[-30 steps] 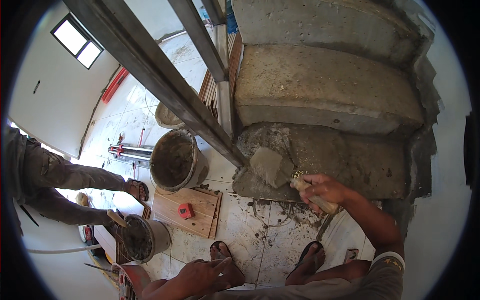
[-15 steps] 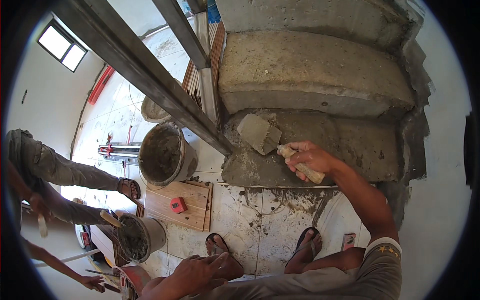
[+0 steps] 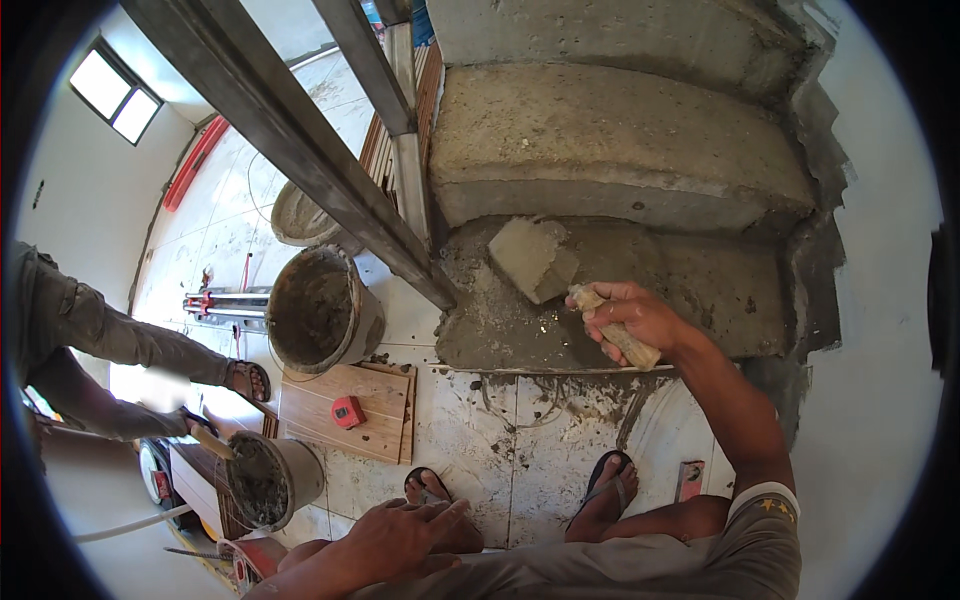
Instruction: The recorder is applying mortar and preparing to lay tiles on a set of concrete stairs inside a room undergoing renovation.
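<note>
My right hand is wrapped around the mortar-crusted handle of a trowel. The trowel's grey, pointed blade lies over the wet mortar on the lowest step, near its left end. Down by my lap, my left hand has its fingers stretched out and holds nothing. My feet in sandals stand on the smeared tiles in front of the step.
Concrete steps rise ahead, with a steel post on their left. Mortar buckets stand at left. A red tape measure lies on wooden boards. A co-worker's legs are at far left.
The trowel has slid a little to the right over the mortar, and my right hand with it. My left hand stays low. The co-worker's lower outstretched hand has gone from view.
</note>
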### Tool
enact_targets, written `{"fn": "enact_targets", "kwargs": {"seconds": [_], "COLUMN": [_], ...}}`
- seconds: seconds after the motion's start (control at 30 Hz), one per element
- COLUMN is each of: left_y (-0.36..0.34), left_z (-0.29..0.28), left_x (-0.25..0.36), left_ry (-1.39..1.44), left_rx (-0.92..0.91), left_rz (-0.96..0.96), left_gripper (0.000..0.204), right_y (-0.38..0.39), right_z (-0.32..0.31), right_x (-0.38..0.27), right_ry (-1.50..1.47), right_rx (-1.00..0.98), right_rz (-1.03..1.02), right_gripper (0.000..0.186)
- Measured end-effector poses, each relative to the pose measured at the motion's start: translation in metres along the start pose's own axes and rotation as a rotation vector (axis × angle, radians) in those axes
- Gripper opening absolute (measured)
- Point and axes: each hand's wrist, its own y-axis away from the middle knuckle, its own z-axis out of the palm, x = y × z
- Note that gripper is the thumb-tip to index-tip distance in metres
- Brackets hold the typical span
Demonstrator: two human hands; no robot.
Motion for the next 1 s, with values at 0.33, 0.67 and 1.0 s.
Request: {"fn": "enact_targets", "kwargs": {"seconds": [0.33,0.67,1.0], "left_y": [0.002,0.007,-0.007], "left_z": [-0.015,-0.020,-0.021], "left_x": [0.015,0.005,-0.009], "left_ry": [0.095,0.182,-0.045], "left_rx": [0.215,0.026,0.179], "left_rz": [0.200,0.015,0.255], "left_gripper": [0.076,0.077,0.079], "right_y": [-0.018,0.039,0.080], "right_z": [0.014,-0.012,-0.026], "right_x": [0.001,0.018,0.030], "right_ry": [0.034,-0.099,-0.049], "right_rx": [-0.099,0.057,0.180], "right_rz": [-0.060,-0.041,-0.005], "right_gripper": [0.025,0.043,0.039]}}
